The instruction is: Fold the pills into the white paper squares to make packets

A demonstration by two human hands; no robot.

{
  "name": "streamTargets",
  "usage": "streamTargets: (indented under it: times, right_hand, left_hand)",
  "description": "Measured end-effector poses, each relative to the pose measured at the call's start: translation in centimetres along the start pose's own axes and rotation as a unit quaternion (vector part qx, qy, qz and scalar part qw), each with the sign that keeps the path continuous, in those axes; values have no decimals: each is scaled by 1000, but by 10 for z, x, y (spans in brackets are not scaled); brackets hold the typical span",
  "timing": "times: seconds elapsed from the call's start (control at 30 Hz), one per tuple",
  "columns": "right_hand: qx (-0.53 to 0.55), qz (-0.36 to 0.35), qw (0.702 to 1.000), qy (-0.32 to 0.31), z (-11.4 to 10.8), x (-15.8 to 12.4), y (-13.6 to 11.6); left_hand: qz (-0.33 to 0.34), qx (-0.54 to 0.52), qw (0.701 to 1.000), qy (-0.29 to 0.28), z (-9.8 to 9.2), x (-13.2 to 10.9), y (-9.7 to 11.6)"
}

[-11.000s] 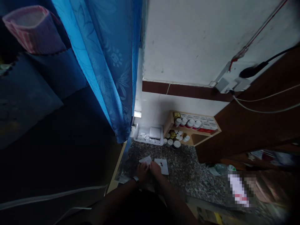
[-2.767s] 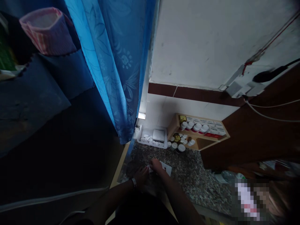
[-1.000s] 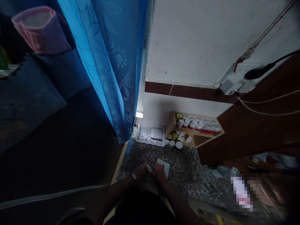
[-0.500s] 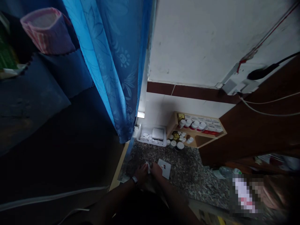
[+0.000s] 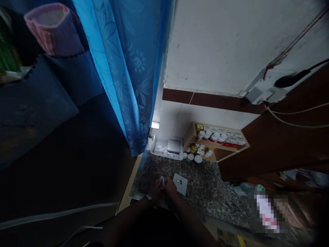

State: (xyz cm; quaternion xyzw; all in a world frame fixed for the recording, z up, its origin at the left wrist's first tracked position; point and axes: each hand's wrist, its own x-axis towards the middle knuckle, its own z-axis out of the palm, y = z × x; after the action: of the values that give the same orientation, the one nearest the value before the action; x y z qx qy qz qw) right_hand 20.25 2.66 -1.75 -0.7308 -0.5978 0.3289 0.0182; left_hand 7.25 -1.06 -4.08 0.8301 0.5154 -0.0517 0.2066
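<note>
Over the speckled counter [image 5: 205,192] my left hand [image 5: 155,189], with a watch at the wrist, and my right hand [image 5: 169,186] are close together. Between their closed fingers is a small white piece [image 5: 162,180], narrow and upright, possibly paper; its kind is too small to make out. Just right of my right hand a white square sheet [image 5: 183,187] lies flat, bearing a few tiny dark red and whitish bits [image 5: 180,181] that look like pills.
Behind stands a white tray [image 5: 153,151] of small white pieces and a flat white box. Beside it, a wooden shelf [image 5: 245,149] holds white-capped bottles [image 5: 214,137] and boxes. A blue curtain [image 5: 136,85] hangs left; a clear bottle [image 5: 246,188] lies right, near a blurred patch.
The view has shifted slightly. Both hands stay together at the white piece, with only a small change in finger position. The sheet and its bits lie as before.
</note>
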Motion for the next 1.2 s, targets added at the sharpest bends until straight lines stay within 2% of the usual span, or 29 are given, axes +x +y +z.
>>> streamTargets:
  times: [0.13, 0.27, 0.47, 0.57, 0.67, 0.77, 0.83, 0.97, 1.2]
  right_hand:
    - [66, -10, 998, 16, 11, 5, 5]
    - [139, -16, 990, 5, 20, 15, 13]
    - [162, -75, 984, -6, 20, 15, 22]
    - [79, -185, 980, 1, 12, 6, 26]
    - [-57, -292, 955, 11, 3, 1, 28]
    - [-144, -340, 929, 6, -2, 1, 25]
    - [-159, -362, 918, -5, -3, 2, 23]
    - [-137, -349, 926, -36, 0, 4, 18]
    - [-49, -243, 968, -52, 3, 1, 18]
  left_hand:
    - [-5, 13, 1000, 1, 1, 1, -1]
    - [-2, 49, 999, 11, 3, 6, -5]
    - [27, 55, 998, 26, 7, 15, -17]
    - [42, 10, 998, 36, 6, 19, -22]
    - [67, -62, 995, 48, 3, 22, -26]
    - [84, -93, 991, 50, 0, 23, -29]
    - [93, -102, 989, 47, -2, 22, -31]
    - [103, -127, 985, 47, -6, 16, -35]
    - [80, -172, 980, 54, -15, 15, -32]
